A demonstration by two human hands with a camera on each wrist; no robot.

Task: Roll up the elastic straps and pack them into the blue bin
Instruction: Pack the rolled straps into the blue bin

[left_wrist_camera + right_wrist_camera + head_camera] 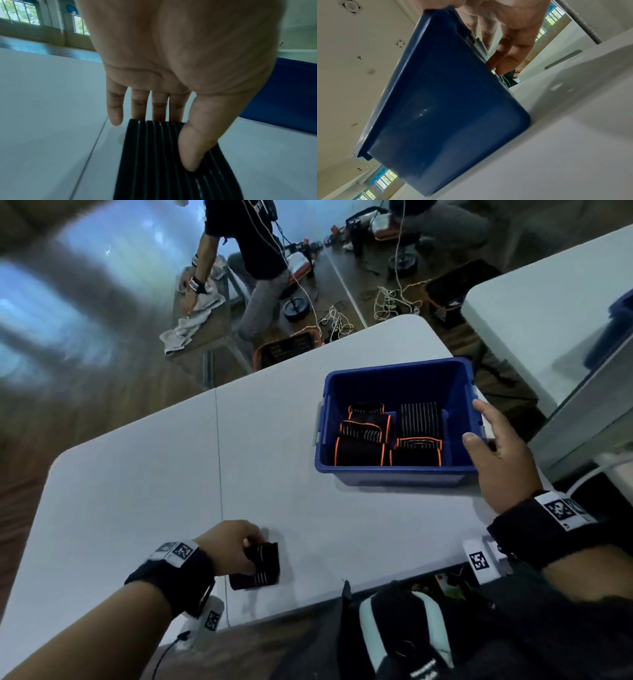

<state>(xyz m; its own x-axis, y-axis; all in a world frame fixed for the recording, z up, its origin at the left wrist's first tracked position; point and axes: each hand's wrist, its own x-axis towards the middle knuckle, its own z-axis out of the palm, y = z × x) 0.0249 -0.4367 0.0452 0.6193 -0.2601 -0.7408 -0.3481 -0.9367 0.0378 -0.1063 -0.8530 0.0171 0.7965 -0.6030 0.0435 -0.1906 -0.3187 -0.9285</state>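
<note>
Elastic strap (255, 566), rolled, well left of the blue bin (394, 474), is pinched by the left hand (229, 549); the right hand (503, 460) clasps the bin's right rim.

1. A white folding table (137, 474) with a seam across its middle fills the foreground.
2. A second white table (534, 302) stands apart on the right.
3. Beyond, a person in a black shirt (253, 234) touches a grey towel (191, 323).
4. An orange-rimmed crate (291, 347), tangled white cords (394, 299) and a weight plate (296, 309) lie on the wooden floor (102, 405).
5. A black-and-mint backpack (404, 635) sits by the near edge.
6. Windows (20, 14) show in the left wrist view.
</note>
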